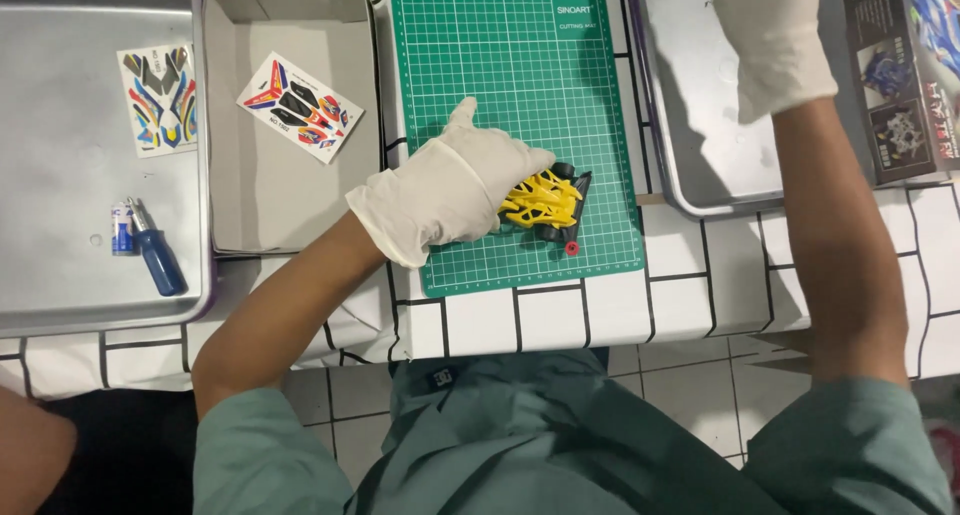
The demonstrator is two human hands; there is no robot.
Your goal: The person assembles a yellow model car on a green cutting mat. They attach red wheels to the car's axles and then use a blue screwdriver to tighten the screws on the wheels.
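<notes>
On the white grid-lined table (680, 295), a green cutting mat (520, 85).

Well to the left of the gloved left hand (455, 190), a shallow grey cardboard box (290, 125) holds a slanted white sticker sheet printed red, blue and yellow (300, 108). Farther left lies a second, upright multicoloured sticker sheet (158, 98). Just right of the raised right hand (775, 40), a dark printed product box (905, 70) stands at the edge.
</notes>
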